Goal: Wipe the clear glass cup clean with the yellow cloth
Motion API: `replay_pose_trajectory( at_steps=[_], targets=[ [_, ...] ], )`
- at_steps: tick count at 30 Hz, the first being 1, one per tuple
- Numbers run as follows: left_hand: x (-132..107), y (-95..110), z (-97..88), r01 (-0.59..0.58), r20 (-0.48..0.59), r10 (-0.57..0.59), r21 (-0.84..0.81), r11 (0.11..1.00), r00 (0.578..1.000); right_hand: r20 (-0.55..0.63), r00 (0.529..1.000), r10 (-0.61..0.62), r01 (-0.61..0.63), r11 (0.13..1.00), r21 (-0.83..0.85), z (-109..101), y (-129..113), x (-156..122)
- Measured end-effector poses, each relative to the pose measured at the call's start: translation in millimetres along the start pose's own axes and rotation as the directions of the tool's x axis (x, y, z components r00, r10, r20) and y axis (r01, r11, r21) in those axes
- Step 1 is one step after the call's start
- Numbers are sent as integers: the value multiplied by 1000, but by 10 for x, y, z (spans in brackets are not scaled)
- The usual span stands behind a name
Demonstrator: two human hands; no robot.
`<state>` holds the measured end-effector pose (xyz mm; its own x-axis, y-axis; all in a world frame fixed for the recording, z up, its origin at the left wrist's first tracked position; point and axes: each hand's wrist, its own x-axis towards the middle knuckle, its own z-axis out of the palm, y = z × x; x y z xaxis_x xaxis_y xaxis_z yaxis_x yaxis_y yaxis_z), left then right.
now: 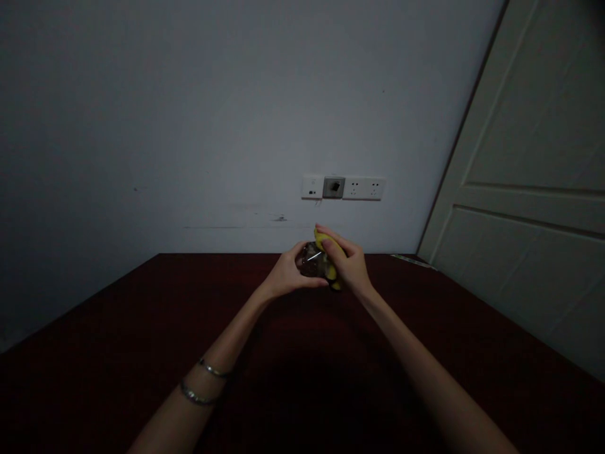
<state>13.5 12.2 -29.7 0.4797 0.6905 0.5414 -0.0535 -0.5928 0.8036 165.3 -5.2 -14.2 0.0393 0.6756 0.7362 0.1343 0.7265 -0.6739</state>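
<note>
Both my arms reach forward over a dark red table (142,328). My left hand (286,274) is curled round a small dark, shiny object (312,263) that I cannot name in the dim light. My right hand (350,265) is closed on a yellow piece (325,243), perhaps a sponge or cloth, pressed against that dark object. The two hands meet just above the table's far middle. Two thin bracelets (203,381) sit on my left forearm.
A grey-white wall rises behind the table with a row of sockets and a switch (343,188). A pale panelled door (529,189) stands at the right. A thin light strip (411,259) lies at the table's far right corner.
</note>
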Motion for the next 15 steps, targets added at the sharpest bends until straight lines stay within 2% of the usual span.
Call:
replay_pose_trajectory(
  at_steps=[3,5,7,12,15],
  targets=[
    [13,28,23,37,-21,-39,-116,993,999,57,983,-177,179,983,-30,9,-94,-42],
    [18,46,33,44,-17,-47,-173,984,999,85,971,-224,227,973,-29,7,-137,-51],
    [16,60,37,45,-10,-48,-192,980,999,67,977,-202,204,979,-16,2,-134,-39],
    [10,64,45,90,15,-89,-197,976,996,-33,999,-9,11,998,63,-12,-6,19],
    [26,21,47,125,0,-128,-207,970,992,22,999,-48,48,998,33,-45,-12,21]
  ],
)
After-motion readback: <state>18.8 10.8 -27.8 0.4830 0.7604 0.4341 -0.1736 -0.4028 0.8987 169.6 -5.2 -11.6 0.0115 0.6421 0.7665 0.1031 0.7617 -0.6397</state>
